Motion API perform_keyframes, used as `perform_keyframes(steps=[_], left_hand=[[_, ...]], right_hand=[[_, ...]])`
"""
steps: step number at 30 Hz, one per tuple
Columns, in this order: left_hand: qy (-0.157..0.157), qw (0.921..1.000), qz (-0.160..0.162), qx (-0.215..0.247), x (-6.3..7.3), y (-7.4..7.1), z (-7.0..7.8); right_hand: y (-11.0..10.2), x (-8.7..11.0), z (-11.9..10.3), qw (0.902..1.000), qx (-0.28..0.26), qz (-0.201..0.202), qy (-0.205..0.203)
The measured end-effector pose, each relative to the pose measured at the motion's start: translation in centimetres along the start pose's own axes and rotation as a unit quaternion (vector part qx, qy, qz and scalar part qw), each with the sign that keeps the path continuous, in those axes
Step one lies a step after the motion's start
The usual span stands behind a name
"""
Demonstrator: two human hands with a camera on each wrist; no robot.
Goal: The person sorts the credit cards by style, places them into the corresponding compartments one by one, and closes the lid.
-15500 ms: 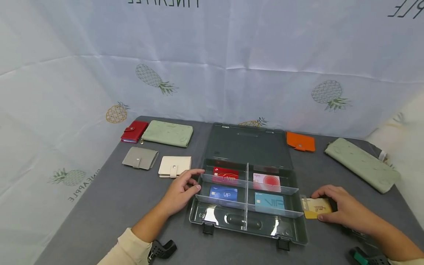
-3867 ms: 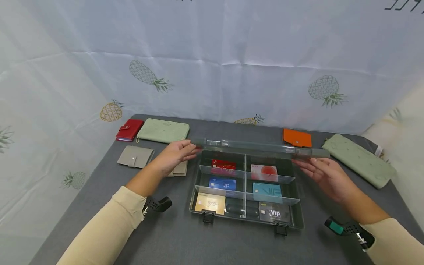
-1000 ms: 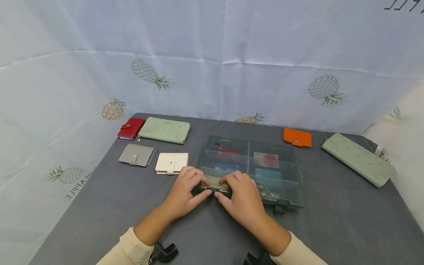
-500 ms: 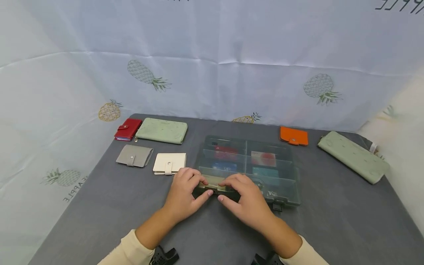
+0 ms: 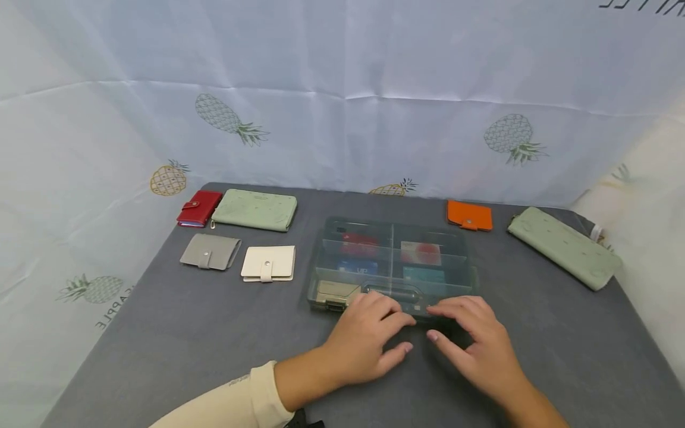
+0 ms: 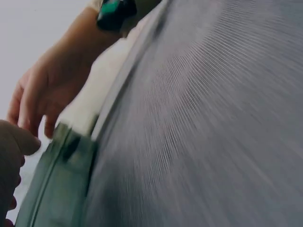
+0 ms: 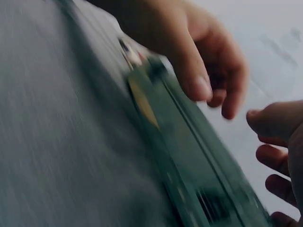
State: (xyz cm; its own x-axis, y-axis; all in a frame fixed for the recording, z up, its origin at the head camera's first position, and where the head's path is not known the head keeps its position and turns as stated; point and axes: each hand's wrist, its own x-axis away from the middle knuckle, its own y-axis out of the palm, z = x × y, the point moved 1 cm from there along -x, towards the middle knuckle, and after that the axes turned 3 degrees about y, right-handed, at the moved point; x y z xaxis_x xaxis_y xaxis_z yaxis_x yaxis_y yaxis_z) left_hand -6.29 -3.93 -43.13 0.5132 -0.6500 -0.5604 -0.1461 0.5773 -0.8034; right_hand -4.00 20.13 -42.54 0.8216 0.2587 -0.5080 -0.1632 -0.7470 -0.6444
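Note:
A translucent dark green compartment box lies on the table with its lid down. Through the lid show several cards, among them a red card, a blue card, a pink card and a gold card. The left front latch lies up against the front wall. My left hand is over the box's front edge, fingers loosely bent and holding nothing. My right hand reaches the front right corner, thumb and fingers apart. The right latch is hidden by the hands in the head view.
To the left lie a red card holder, a light green wallet, a grey card holder and a cream one. An orange card holder and another green wallet lie at the right. A pineapple-print curtain hangs behind.
Earlier the box stood open and my right hand held a yellow card; later both hands brought the lid down. Since half a second ago, both hands have moved from the left latch rightward.

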Motion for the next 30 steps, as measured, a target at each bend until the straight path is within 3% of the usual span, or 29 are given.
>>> perform_keyframes(steps=[5,9,18,25,30], left_hand=[[-0.01,0.9985,-0.054,-0.006,-2.6,1.8,1.3],[-0.029,0.9965,-0.074,-0.025,-3.4,2.4,1.3],[-0.041,0.9959,-0.065,-0.047,-3.7,3.7,1.4],[-0.047,0.9947,-0.051,-0.076,-4.0,4.4,1.7],[-0.055,0.996,-0.047,-0.053,-4.2,4.2,1.7]], right_hand=[[-1.5,0.9,2.4,0.9996,0.023,0.015,-0.006],[-1.5,1.4,3.5,0.9997,0.017,-0.002,-0.019],[-0.7,2.0,4.7,0.9993,0.026,-0.017,-0.023],[-0.6,2.0,5.2,0.9989,0.033,-0.005,-0.034],[-1.1,1.9,5.3,0.9996,0.017,-0.019,-0.013]])
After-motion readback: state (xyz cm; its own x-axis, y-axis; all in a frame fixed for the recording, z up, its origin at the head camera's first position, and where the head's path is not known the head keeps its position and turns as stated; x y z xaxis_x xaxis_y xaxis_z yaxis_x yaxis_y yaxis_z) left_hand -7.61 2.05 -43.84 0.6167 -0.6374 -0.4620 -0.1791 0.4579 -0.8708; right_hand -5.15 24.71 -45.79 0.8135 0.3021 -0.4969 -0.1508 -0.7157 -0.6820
